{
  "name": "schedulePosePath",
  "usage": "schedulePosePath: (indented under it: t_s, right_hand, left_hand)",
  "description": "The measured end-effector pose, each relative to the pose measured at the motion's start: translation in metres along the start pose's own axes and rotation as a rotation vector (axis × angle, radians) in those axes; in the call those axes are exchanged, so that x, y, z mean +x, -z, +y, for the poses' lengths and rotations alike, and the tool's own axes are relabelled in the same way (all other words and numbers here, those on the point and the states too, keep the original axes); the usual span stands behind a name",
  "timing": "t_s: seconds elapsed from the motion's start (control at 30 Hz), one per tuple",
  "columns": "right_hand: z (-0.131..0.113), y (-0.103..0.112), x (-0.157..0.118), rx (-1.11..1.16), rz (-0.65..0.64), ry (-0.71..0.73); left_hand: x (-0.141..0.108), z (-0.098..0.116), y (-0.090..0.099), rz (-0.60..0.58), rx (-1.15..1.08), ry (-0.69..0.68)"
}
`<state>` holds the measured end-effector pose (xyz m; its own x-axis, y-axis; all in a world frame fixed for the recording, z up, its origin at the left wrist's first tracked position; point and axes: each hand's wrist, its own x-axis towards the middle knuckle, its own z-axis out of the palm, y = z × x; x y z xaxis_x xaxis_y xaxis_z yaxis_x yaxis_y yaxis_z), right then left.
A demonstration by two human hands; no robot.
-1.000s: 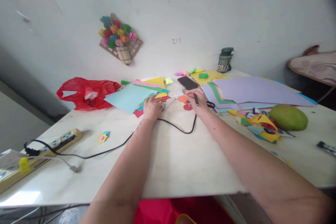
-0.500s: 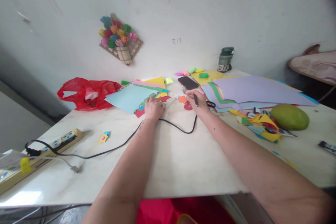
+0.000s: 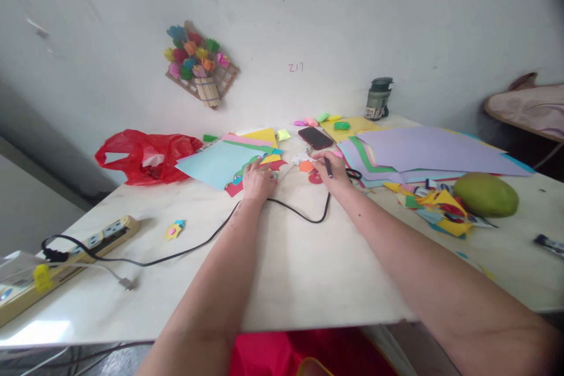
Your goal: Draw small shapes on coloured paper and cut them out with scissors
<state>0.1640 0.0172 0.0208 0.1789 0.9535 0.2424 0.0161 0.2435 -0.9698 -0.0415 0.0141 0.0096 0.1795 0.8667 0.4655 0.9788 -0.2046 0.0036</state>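
Note:
My left hand (image 3: 259, 181) lies on a pile of cut coloured paper, its fingers loosely spread over a red cutout (image 3: 233, 189) and a green scalloped cutout (image 3: 249, 168). My right hand (image 3: 335, 167) is closed around a dark pen (image 3: 328, 168), which slants back across the fingers. Its fingertips are close to crumpled white scraps (image 3: 300, 158); whether they pinch one I cannot tell. Just left of that hand lies an orange paper piece (image 3: 305, 166), with a round red piece (image 3: 315, 177) below it. A black cable (image 3: 304, 217) runs in front of both hands.
Coloured sheets (image 3: 220, 161) and a red plastic bag (image 3: 145, 155) are at left. A phone (image 3: 315, 138) lies behind my hands. At right are purple sheets (image 3: 423, 150), paper scraps (image 3: 449, 217) and a green mango (image 3: 486, 195). A power strip (image 3: 97, 244) and paper flower (image 3: 174, 230) sit front left.
The view has shifted very slightly. Both hands keep nearly the same place and pose, and the pen stays in my right hand.

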Motion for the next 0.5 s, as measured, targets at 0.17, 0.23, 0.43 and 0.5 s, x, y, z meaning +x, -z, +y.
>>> schedulePosePath:
  t_s: [0.17, 0.23, 0.43, 0.5]
  right_hand:
    - [-0.0031, 0.0007, -0.0023, 0.006, -0.011, 0.002]
    - [-0.0036, 0.0006, -0.0023, 0.003, -0.010, 0.000]
    - [-0.0024, -0.0004, -0.0015, 0.010, 0.001, -0.003]
    - [-0.0008, -0.0005, -0.0010, 0.010, 0.001, -0.001]
  left_hand:
    - [-0.0007, 0.0001, -0.0004, 0.004, 0.009, -0.006]
    - [-0.0011, 0.0001, -0.0004, 0.006, 0.013, -0.001]
    - [-0.0010, 0.0016, 0.0031, -0.019, 0.013, 0.011]
    - [-0.0008, 0.0022, 0.0041, -0.024, 0.013, 0.003]
